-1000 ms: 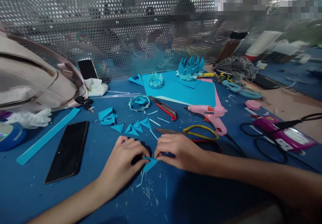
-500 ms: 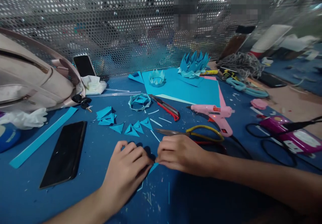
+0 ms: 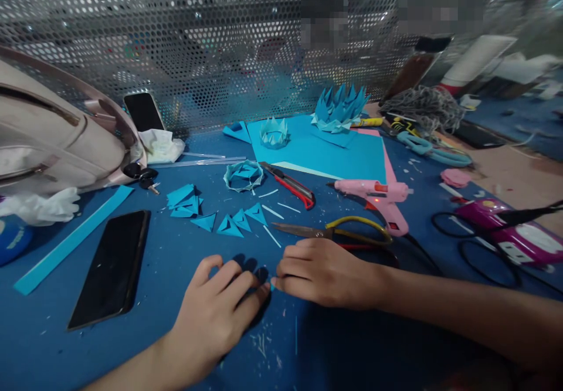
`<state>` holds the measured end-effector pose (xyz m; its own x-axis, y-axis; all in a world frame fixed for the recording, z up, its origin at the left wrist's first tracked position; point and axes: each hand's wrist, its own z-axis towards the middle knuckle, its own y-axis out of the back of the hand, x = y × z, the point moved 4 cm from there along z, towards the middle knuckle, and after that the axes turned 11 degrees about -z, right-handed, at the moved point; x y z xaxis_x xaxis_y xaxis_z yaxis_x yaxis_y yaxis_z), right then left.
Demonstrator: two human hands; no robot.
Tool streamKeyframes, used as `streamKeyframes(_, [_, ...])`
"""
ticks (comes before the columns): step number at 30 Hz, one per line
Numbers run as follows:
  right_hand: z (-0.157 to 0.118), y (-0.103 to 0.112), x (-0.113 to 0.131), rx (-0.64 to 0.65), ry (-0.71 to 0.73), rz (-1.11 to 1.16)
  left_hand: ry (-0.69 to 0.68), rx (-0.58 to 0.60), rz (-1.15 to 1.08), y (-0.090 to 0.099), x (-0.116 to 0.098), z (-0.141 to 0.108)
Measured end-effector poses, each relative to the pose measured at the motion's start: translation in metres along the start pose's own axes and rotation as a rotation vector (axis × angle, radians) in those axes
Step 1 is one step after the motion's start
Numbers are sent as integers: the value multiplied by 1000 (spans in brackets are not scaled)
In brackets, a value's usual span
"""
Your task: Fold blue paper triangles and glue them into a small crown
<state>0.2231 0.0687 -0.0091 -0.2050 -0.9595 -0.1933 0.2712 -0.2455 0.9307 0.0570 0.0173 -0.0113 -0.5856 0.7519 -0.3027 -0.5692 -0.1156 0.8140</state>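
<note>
My left hand and my right hand meet fingertip to fingertip low over the blue table. Between them shows a tiny bit of blue paper, pinched by both hands and mostly hidden by the fingers. Just beyond lie folded blue paper triangles and a stack of folded pieces. A pale folded ring with blue pieces inside sits farther back. Scissors with a yellow and a red handle lie right behind my right hand.
A red box cutter, a pink glue gun and a small paper crown lie behind. At left are a black phone, a blue paper strip and a bag. A purple device with cables sits right.
The blue paper between my fingertips shows less than before. My left hand has shifted slightly and its fingers are spread a little more. The camera view has moved slightly.
</note>
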Motion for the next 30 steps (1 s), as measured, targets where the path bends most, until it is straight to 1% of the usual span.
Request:
streamKeyframes(5, [-1, 2, 0, 7, 32, -2, -34, 14, 8, 3, 1, -1])
streamKeyframes(21, [0, 4, -2, 57, 86, 8, -117, 41, 66, -2, -7, -15])
streamKeyframes(25, [1, 6, 2, 48, 51, 48, -163, 68, 97, -4, -11, -18])
streamKeyframes(30, [-3, 5, 10, 89, -46, 47, -220, 93, 148, -5, -16, -20])
